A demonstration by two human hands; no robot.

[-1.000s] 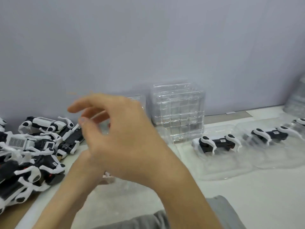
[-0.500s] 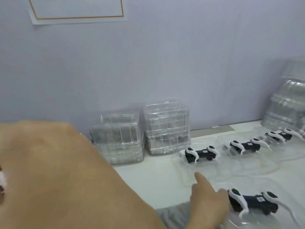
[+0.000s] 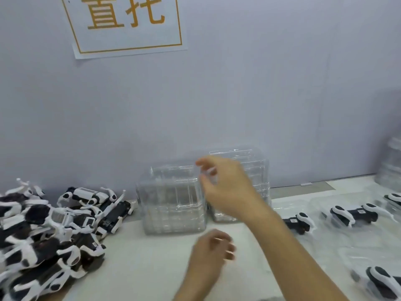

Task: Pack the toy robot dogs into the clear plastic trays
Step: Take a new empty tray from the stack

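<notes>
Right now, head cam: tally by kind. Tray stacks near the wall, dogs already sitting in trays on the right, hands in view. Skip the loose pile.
Clear tray stacks by the wall: 2, left stack, right stack
Dogs in trays, right side: 4 at least partly visible
Hands: 2, left hand, right hand
Total: 8

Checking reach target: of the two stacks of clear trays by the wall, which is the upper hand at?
The shorter, left stack of trays: the right hand reaches over its top right corner. The taller stack sits mostly hidden behind that hand.

A white sign (image 3: pixel 128 25) with orange characters hangs on the wall (image 3: pixel 260 94).
</notes>
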